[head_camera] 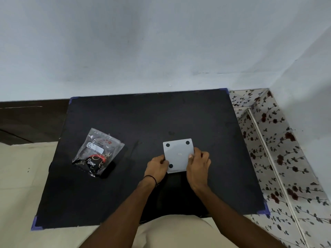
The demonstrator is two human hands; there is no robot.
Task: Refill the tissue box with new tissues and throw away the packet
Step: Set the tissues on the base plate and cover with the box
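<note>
A square white tissue box (178,154) lies upside down on the black table (143,119), its flat base with round black feet facing up. My left hand (156,167) grips its near left corner. My right hand (198,166) grips its right edge, thumb on the base. A clear plastic tissue packet (97,152) with a black and red printed label lies flat on the left part of the table, apart from both hands.
The table stands against a pale blue wall (161,42). Floral-patterned tiles (279,149) run along the right side. Beige floor (21,176) shows to the left. My beige-clothed lap (179,231) is at the table's near edge.
</note>
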